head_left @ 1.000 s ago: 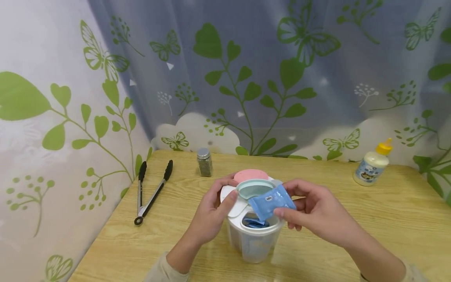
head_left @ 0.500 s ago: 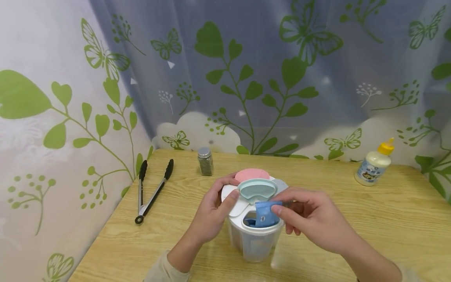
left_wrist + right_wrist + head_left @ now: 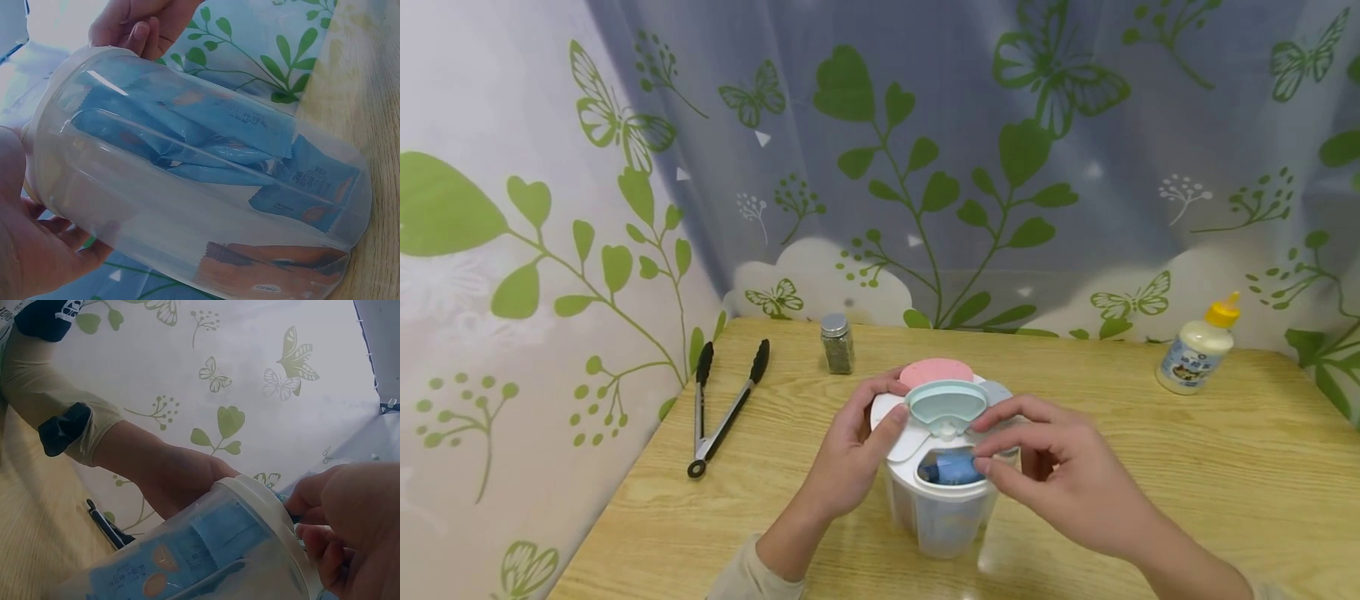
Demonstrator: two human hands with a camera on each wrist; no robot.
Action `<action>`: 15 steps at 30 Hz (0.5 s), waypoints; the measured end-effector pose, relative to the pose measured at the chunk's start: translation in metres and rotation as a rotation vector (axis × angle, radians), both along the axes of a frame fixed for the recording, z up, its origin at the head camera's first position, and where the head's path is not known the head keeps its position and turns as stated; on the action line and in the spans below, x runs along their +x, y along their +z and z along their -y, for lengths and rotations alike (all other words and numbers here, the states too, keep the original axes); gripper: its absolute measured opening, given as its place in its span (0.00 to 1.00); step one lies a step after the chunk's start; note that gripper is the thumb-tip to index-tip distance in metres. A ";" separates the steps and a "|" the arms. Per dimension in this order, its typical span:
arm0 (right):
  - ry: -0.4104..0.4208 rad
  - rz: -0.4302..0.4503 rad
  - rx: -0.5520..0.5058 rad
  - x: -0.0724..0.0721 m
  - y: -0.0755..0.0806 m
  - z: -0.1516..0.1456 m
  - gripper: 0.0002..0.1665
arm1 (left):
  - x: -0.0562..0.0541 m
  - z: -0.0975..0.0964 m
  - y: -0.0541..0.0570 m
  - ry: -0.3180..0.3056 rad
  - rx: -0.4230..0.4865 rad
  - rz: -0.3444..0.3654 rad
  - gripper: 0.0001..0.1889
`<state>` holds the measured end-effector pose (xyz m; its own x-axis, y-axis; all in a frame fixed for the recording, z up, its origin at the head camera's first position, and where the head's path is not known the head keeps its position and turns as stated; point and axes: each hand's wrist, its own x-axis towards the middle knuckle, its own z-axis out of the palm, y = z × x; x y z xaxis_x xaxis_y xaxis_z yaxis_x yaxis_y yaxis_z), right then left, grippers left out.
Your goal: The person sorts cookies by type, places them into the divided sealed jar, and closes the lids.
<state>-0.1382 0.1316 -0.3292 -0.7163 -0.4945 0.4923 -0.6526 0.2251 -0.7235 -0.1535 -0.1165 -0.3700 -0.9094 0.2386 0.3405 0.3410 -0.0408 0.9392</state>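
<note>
A clear, divided storage container (image 3: 943,529) stands upright on the table under a white lid with pink, grey and mint flaps. My left hand (image 3: 850,462) grips its lid from the left, thumb on top beside the raised mint flap (image 3: 947,402). A blue snack packet (image 3: 957,468) lies in the front opening, mostly below the rim. The thumb and fingertips of my right hand (image 3: 1067,467) pinch its right edge. Through the wall, the left wrist view reveals several blue packets (image 3: 250,134) in one compartment and orange-brown packets (image 3: 269,272) in another.
Black-tipped metal tongs (image 3: 730,417) lie spread at the left. A small jar of dried herbs (image 3: 837,346) with a silver cap stands behind the container. At the back right is a yellow-capped squeeze bottle (image 3: 1193,358). A patterned curtain (image 3: 880,167) borders the table.
My right hand has brought the blue packet from above the lid down into the front opening, turning it on the way. My left hand has kept its grip on the lid.
</note>
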 end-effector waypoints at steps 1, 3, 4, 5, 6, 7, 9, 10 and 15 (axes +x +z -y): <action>-0.010 -0.033 0.010 0.001 -0.001 0.000 0.13 | 0.000 0.000 0.000 -0.001 0.001 0.000 0.12; -0.009 -0.072 0.013 0.003 -0.002 0.001 0.12 | 0.000 0.000 0.000 0.001 0.000 0.002 0.12; -0.009 -0.081 0.010 0.004 -0.002 0.001 0.12 | 0.000 0.000 0.000 0.002 0.001 0.001 0.12; -0.013 -0.074 0.011 0.004 -0.003 0.000 0.12 | 0.000 0.000 0.000 0.003 0.001 0.001 0.12; -0.014 -0.060 0.007 0.004 -0.003 0.000 0.12 | 0.000 0.000 0.000 0.005 -0.001 -0.003 0.12; -0.012 -0.035 -0.002 0.003 -0.004 -0.001 0.12 | 0.000 0.000 -0.001 0.008 -0.001 -0.006 0.12; -0.011 0.034 -0.049 0.001 -0.007 -0.002 0.12 | 0.000 0.000 -0.001 0.013 -0.002 -0.011 0.12; -0.014 0.080 -0.089 0.000 -0.009 -0.003 0.12 | 0.000 -0.001 -0.001 0.015 -0.002 -0.014 0.12; -0.083 0.099 -0.312 -0.009 -0.021 -0.002 0.13 | 0.000 -0.003 -0.003 0.040 -0.039 -0.060 0.11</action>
